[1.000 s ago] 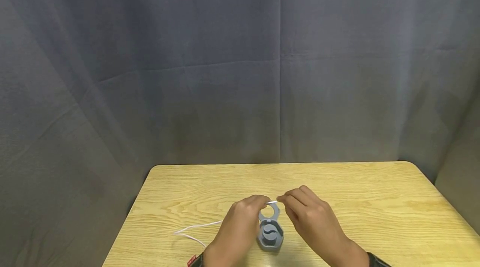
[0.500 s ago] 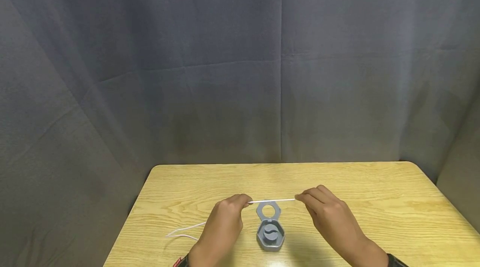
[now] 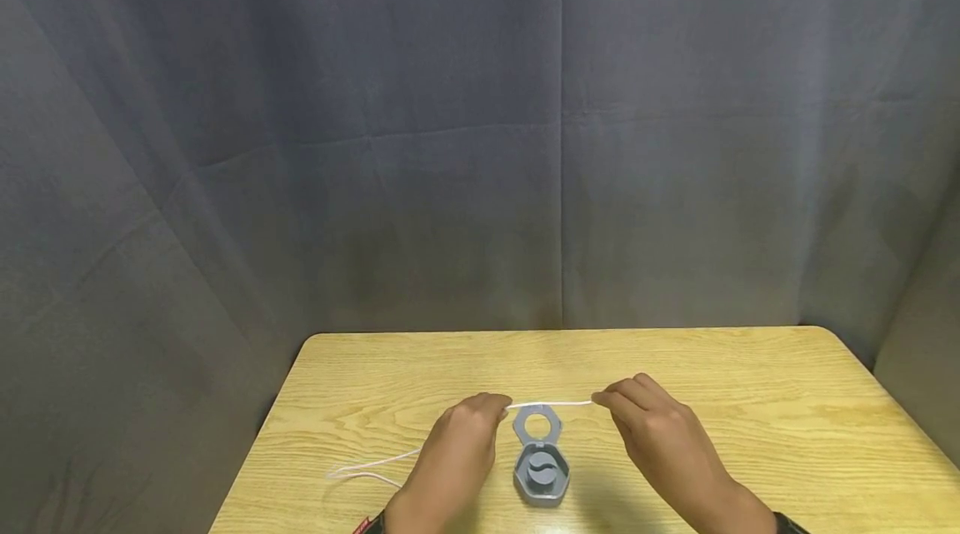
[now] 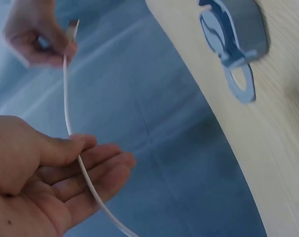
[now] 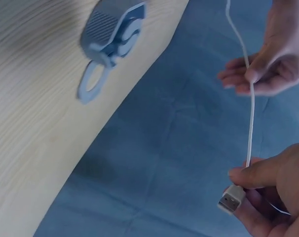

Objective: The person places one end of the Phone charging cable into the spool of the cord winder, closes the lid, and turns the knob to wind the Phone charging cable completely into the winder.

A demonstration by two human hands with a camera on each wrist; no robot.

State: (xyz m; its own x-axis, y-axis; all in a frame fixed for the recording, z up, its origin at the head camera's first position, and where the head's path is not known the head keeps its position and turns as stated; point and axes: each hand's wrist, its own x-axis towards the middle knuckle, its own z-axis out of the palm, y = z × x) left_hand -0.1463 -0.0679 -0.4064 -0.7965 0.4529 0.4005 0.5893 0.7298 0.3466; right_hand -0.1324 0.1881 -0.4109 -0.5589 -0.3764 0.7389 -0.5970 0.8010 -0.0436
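A white USB cable (image 3: 551, 403) runs between my two hands above the table. My left hand (image 3: 457, 455) pinches it between thumb and forefinger, the other fingers stretched out beneath, as the left wrist view shows. At the cable's end, my right hand (image 3: 663, 438) grips just behind the USB plug (image 5: 232, 198), whose metal opening faces the right wrist camera. Between and below the hands, a grey hexagonal cable winder case (image 3: 542, 494) lies on the table. Its ring-shaped lid (image 3: 556, 426) is folded back, and a round core with a curved slot shows inside.
To the left of my left hand, a loop of the same cable (image 3: 367, 465) hangs or lies over the wooden table (image 3: 712, 384); which one I cannot tell. Grey curtain (image 3: 450, 184) encloses the table at the back and sides.
My hands have drawn apart, left hand leftward and right hand rightward, so a longer stretch of cable shows between them. Lately the left hand has shifted slightly back right. The case stays put.
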